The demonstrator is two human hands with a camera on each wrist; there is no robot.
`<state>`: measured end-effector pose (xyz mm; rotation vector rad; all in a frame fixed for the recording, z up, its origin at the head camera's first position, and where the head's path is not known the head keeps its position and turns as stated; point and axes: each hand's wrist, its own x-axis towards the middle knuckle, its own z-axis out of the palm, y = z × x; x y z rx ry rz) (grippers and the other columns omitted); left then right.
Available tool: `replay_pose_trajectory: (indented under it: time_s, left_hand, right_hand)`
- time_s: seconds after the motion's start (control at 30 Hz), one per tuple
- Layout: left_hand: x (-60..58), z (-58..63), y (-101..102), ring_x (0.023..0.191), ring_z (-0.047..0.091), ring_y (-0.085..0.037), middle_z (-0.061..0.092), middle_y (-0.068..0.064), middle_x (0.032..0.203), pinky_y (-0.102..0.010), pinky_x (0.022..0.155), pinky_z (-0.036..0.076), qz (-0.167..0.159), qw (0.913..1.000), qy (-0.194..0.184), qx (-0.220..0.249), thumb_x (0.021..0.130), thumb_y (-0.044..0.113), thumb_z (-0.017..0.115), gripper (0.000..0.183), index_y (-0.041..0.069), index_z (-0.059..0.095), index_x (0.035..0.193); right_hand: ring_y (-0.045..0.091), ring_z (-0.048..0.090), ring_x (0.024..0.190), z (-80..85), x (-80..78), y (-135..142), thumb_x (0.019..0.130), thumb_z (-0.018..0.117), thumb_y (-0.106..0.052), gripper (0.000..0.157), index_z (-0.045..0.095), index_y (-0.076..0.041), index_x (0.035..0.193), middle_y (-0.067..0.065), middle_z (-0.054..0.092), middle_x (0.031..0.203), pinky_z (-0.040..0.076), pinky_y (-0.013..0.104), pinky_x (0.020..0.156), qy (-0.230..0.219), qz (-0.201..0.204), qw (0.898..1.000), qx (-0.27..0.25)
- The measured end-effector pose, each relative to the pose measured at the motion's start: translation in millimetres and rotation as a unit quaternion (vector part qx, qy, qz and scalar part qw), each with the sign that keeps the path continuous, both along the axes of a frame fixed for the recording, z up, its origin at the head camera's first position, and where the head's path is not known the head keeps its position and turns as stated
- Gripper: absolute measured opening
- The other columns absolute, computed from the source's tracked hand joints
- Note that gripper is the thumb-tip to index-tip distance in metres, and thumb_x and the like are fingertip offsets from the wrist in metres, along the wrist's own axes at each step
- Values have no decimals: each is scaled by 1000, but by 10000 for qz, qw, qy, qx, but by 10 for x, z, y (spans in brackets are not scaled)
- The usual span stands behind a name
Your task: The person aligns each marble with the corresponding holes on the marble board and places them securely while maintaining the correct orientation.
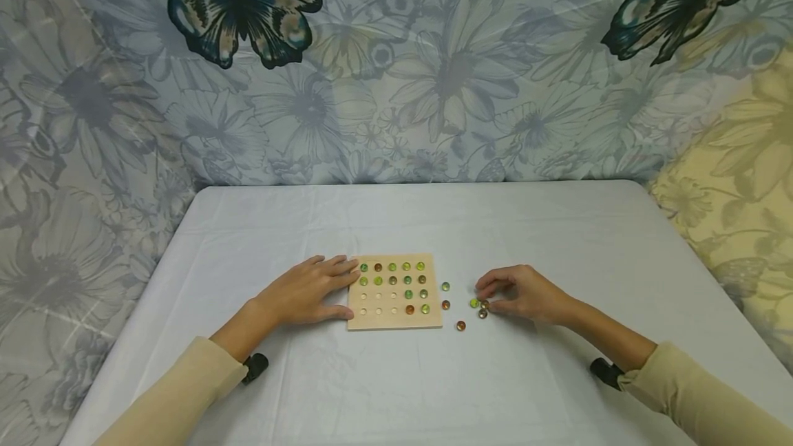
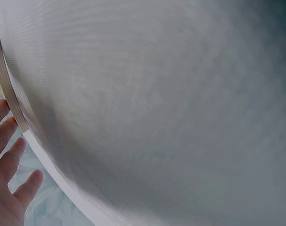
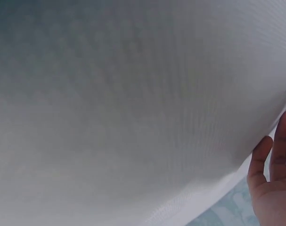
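A light wooden board (image 1: pixel 396 325) with rows of round hollows lies on the table. Green and brown glass marbles, such as this green one (image 1: pixel 392 267), fill its two back rows and the right end of the two front rows. My left hand (image 1: pixel 312 291) rests at the board's left edge, fingers spread and thumb against the side. To the right, my right hand (image 1: pixel 523 293) reaches down to a small cluster of marbles. Its thumb and fingertips are around a brownish marble (image 1: pixel 484 305); whether they pinch it is unclear. A green marble (image 1: pixel 473 303) and a dark marble (image 1: pixel 482 314) lie beside it.
Between board and right hand lie a loose green marble (image 1: pixel 445 286) and two brown marbles, one (image 1: pixel 445 305) close to the board, one (image 1: pixel 460 325) nearer the front. A white cloth covers the table (image 1: pixel 396 384). Behind it hangs a flowered, butterfly-printed fabric (image 1: pixel 384 109).
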<state>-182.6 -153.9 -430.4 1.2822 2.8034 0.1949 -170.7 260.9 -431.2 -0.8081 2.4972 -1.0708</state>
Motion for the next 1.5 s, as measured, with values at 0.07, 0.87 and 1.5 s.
replay_pose_trajectory:
  time_s: [0.07, 0.87, 1.5]
  left_hand:
    - [0, -1, -2, 132, 35, -24, 37, -1, 145, -50, 104, 29, 2, 10000, 8, 19, 84, 64, 49, 73, 17, 45, 139]
    - [12, -17, -15, 132, 35, -24, 38, -1, 144, -50, 103, 30, -18, 9999, 51, 89, 84, 64, 50, 72, 17, 46, 138]
    - [-8, 0, -10, 131, 37, -25, 40, -2, 143, -51, 102, 31, -108, 9998, 125, 148, 84, 62, 51, 71, 15, 48, 137]
  right_hand:
    - [11, 63, 95, -6, -2, -2, 79, 73, -10, 28, 65, -14, 105, -10, 70, 92, 48, 31, 82, 30, 15, 10000, -19]
    - [5, 62, 84, 131, -59, -186, 78, 73, -5, 29, 65, -9, 105, -7, 69, 92, 49, 32, 75, 573, 40, 9983, 66]
    - [3, 62, 85, 229, -163, -612, 82, 71, -9, 27, 65, -8, 107, -6, 69, 92, 49, 36, 75, 532, 351, 9979, -98]
